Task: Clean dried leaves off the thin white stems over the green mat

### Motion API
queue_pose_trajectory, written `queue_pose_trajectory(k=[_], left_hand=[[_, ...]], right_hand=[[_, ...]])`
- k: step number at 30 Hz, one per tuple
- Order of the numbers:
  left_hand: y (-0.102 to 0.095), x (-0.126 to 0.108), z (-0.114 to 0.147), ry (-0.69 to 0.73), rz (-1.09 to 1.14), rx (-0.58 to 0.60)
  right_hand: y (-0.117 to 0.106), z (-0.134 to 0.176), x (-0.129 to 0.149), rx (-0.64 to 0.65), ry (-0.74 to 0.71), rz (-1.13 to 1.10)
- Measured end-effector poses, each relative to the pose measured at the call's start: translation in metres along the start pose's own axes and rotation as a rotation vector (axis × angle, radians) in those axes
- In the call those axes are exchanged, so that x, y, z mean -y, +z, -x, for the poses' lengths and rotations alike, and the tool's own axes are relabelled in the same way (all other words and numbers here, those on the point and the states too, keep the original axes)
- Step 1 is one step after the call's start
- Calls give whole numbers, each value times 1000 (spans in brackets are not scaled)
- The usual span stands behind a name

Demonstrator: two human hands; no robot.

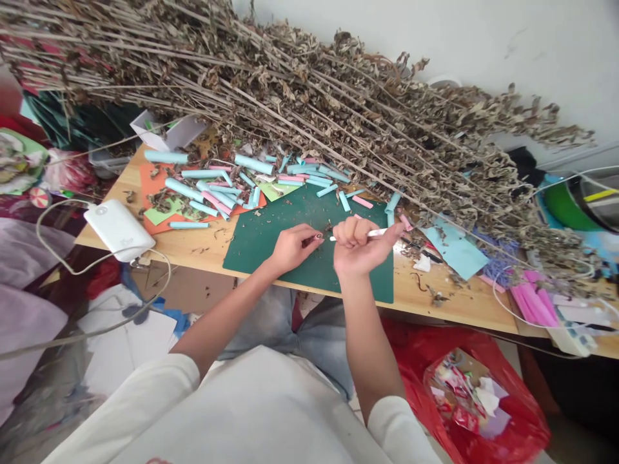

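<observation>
My right hand (360, 248) is closed around a slim white pen-like stick (377, 232), raised over the green cutting mat (271, 212). The stick's narrow end points left, toward my other hand. Close by on the mat, my left hand (296, 248) has its fingers curled together in a pinch. Something small and dark shows at those fingertips, too small to name. Dry leaf crumbs (329, 227) lie between the two hands. Light blue paper tubes (254, 164) and pink paper tubes (362, 202) are scattered along the mat's far side.
A large bundle of dried leafy stalks (300, 96) stretches across the back of the wooden table (459, 309). On the left sits a white power bank (118, 229) with a cable. Blue paper (457, 248) lies right. Below hangs a red rubbish bag (522, 399).
</observation>
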State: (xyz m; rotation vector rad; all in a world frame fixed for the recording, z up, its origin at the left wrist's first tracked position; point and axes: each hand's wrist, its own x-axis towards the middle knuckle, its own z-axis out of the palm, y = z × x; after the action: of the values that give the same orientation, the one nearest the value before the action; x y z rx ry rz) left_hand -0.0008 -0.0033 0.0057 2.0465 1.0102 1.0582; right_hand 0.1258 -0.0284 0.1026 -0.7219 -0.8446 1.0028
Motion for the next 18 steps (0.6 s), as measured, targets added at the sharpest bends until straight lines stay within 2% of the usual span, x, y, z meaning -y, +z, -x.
queue_pose_trajectory(k=[3,6,13,18], left_hand=[[0,1,0,6,1,9],[1,2,0,15,12,2],[0,2,0,11,20,8],[-2,0,-1,6,-3,23]], right_hand=[[3,-1,-13,54,22,-18],[4,-2,-18,54,37,11],[5,-5,-22,20,143,250],[4,-5,-29,25,161,256]])
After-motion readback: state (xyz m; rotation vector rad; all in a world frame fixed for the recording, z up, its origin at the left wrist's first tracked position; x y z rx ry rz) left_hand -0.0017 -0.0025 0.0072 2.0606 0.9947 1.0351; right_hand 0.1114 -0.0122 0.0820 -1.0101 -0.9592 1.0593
